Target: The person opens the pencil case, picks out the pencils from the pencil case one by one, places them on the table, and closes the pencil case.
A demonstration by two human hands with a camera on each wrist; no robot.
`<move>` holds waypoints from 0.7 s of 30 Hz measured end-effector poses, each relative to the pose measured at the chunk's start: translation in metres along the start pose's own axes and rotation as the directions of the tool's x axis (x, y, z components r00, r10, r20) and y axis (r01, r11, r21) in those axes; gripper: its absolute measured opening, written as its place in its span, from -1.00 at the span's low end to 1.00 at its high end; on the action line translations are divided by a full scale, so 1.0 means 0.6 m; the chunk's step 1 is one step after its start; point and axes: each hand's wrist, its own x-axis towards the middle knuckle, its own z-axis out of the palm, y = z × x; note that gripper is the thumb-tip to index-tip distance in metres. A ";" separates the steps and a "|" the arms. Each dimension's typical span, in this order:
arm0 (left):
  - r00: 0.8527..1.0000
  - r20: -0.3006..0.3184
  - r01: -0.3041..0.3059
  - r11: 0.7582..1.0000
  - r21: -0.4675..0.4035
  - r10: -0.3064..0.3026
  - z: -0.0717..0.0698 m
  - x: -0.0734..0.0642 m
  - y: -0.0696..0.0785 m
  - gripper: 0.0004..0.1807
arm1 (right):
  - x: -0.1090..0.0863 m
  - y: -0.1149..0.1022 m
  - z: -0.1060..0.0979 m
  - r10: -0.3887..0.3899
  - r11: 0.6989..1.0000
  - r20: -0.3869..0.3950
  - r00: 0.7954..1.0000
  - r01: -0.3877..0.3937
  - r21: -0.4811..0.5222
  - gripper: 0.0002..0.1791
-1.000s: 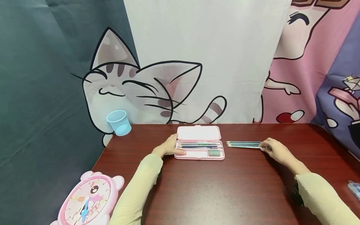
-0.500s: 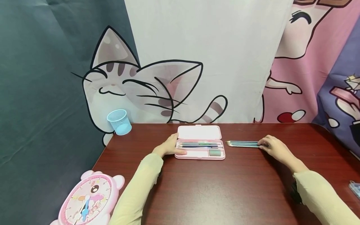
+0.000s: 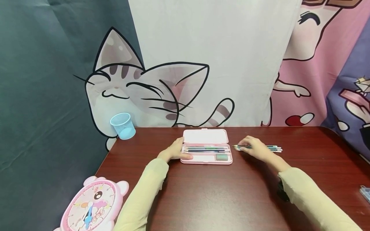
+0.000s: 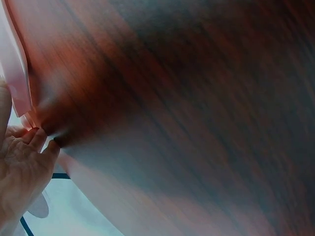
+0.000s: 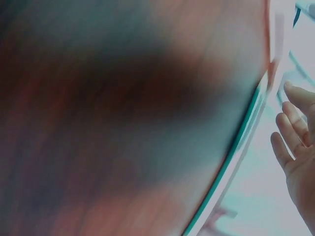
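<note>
An opened pink pencil case (image 3: 206,162) lies near the table's back edge. Several pencils (image 3: 206,149) fill its rear compartment, and a grey-green eraser (image 3: 221,157) sits at the front right. My left hand (image 3: 173,150) grips the case's left end, thumb over the front part and fingers behind. The left wrist view shows the case's edge (image 4: 18,83) by that hand. To the right of the case lies a bundle of loose pencils (image 3: 273,147), points toward it. Over their pointed end is my right hand (image 3: 255,149); its fingers look spread beside the pencils (image 5: 236,140) in the right wrist view.
A light blue mesh cup (image 3: 123,126) stands at the table's back left corner. At the lower left is a pink toy clock (image 3: 92,203). A clear item (image 3: 365,192) lies at the right edge. A printed curtain (image 3: 245,64) hangs behind the table (image 3: 208,195).
My right hand has slid left along the loose pencils, from their rear ends to their points, uncovering the rear ends. My left hand has stayed on the case.
</note>
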 end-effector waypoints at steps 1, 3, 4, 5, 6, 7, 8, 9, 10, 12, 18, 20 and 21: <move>1.000 -0.001 0.001 1.000 0.002 -0.001 0.000 0.000 0.000 0.08 | 0.009 -0.010 0.005 -0.007 1.000 0.018 1.000 0.006 0.020 -0.87; 1.000 0.003 0.010 1.000 0.006 -0.010 0.000 -0.001 0.001 0.09 | 0.026 -0.029 0.016 -0.017 0.998 0.053 0.998 0.014 0.058 -0.87; 1.000 0.005 0.015 1.000 0.007 -0.015 -0.001 -0.002 0.002 0.10 | 0.033 -0.039 0.020 -0.022 0.997 0.074 0.997 0.016 0.076 -0.87; 1.000 0.007 0.021 1.000 0.007 -0.021 -0.002 -0.004 0.004 0.11 | 0.041 -0.046 0.025 -0.031 0.996 0.096 0.995 0.022 0.090 -0.86; 1.000 0.008 0.027 1.000 0.006 -0.027 -0.003 -0.006 0.006 0.12 | 0.048 -0.053 0.029 -0.037 0.994 0.123 0.992 0.024 0.103 -0.86; 0.999 0.012 0.034 0.999 0.007 -0.034 -0.003 -0.006 0.007 0.13 | 0.054 -0.060 0.032 -0.041 0.993 0.153 0.987 0.023 0.117 -0.85; 0.999 0.017 0.045 0.999 0.009 -0.045 -0.002 -0.007 0.008 0.14 | 0.060 -0.066 0.035 -0.037 0.993 0.184 0.982 0.016 0.116 -0.84; 0.999 0.018 0.048 0.999 0.010 -0.048 -0.002 -0.007 0.009 0.14 | 0.066 -0.071 0.037 -0.033 0.994 0.217 0.976 0.009 0.113 -0.84; 0.999 0.016 0.049 0.999 0.003 -0.049 -0.002 -0.007 0.010 0.14 | 0.071 -0.076 0.039 -0.024 0.994 0.249 0.968 -0.002 0.105 -0.83; 0.999 0.011 0.048 0.999 -0.005 -0.048 0.000 -0.006 0.010 0.13 | 0.079 -0.082 0.043 -0.013 0.996 0.306 0.952 -0.014 0.084 -0.81; 0.999 0.000 0.032 0.999 0.006 -0.032 0.002 -0.003 0.007 0.08 | 0.092 -0.094 0.054 -0.024 0.998 0.363 0.932 0.003 0.058 -0.78; 1.000 -0.001 0.028 1.000 0.010 -0.028 0.001 -0.003 0.006 0.08 | 0.093 -0.097 0.056 -0.029 0.999 0.354 0.935 0.013 0.049 -0.78; 0.999 0.004 0.031 0.999 0.012 -0.031 0.000 -0.003 0.005 0.09 | 0.094 -0.098 0.057 -0.029 0.999 0.344 0.938 0.017 0.038 -0.79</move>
